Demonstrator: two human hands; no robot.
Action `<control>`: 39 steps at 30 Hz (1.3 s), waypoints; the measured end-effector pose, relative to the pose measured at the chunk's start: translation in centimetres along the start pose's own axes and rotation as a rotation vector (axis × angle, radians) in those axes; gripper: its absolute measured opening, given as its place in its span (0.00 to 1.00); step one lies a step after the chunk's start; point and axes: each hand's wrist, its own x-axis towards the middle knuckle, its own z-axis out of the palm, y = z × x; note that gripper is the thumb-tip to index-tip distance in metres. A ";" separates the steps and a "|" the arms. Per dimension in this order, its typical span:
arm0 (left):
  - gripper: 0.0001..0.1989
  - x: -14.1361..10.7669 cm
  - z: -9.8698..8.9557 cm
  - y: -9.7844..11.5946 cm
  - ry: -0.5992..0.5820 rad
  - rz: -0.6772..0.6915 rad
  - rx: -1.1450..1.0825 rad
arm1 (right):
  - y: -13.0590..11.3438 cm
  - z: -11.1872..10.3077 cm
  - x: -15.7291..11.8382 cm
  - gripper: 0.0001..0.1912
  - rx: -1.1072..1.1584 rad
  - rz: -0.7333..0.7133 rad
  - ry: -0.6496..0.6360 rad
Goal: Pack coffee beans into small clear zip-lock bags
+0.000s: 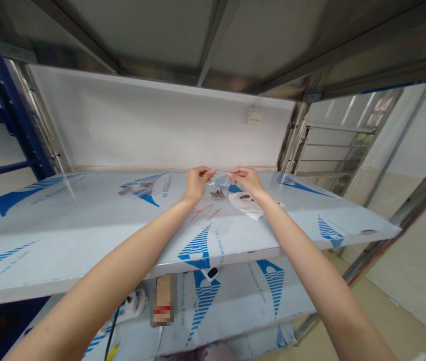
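Head view: left hand (196,183), right hand (248,180) pinching thin pinkish strip (221,172); shelf film (85,225) reads "Protective Film".

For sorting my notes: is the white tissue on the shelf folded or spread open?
Spread open, though rumpled: the white tissue lies flat on the shelf, with small brown pieces sitting on top.
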 end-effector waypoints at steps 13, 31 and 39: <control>0.07 -0.4 0.1 0.3 0.007 0.144 0.128 | 0.1 -0.6 0.3 0.03 -0.079 -0.117 0.057; 0.04 -0.5 0.0 0.7 0.056 0.065 -0.105 | -0.3 -0.4 -0.3 0.13 0.004 -0.143 0.071; 0.06 -0.7 -0.2 0.9 0.040 0.106 -0.019 | -0.3 -0.3 -0.2 0.15 -0.064 -0.183 0.117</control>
